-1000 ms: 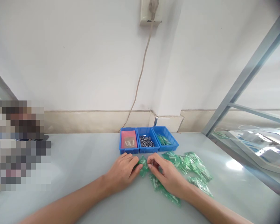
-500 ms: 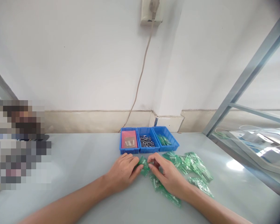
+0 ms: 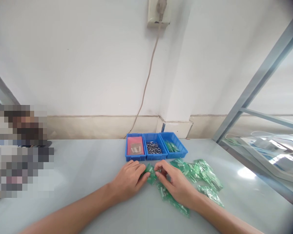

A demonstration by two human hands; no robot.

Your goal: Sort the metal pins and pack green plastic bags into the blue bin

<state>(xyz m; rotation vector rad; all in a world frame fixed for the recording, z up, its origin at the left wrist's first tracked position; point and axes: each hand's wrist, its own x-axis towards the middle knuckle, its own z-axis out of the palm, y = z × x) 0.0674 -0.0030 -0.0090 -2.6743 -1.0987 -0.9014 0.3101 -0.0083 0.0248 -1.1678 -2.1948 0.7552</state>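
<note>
Between my hands is a small green plastic bag, with its contents too small to make out. My left hand pinches its left side between thumb and fingers. At its right edge, my right hand has thumb and forefinger closed on the plastic. More green bags with pale and metallic pieces inside lie in a pile to the right. Others lie below my right hand, partly hidden by it.
Behind my hands stand three blue bins: the left bin holds a pink sheet and a clear packet, the middle bin small metal parts, the right bin green bags. A metal frame and power strip are at right; a blurred person at left.
</note>
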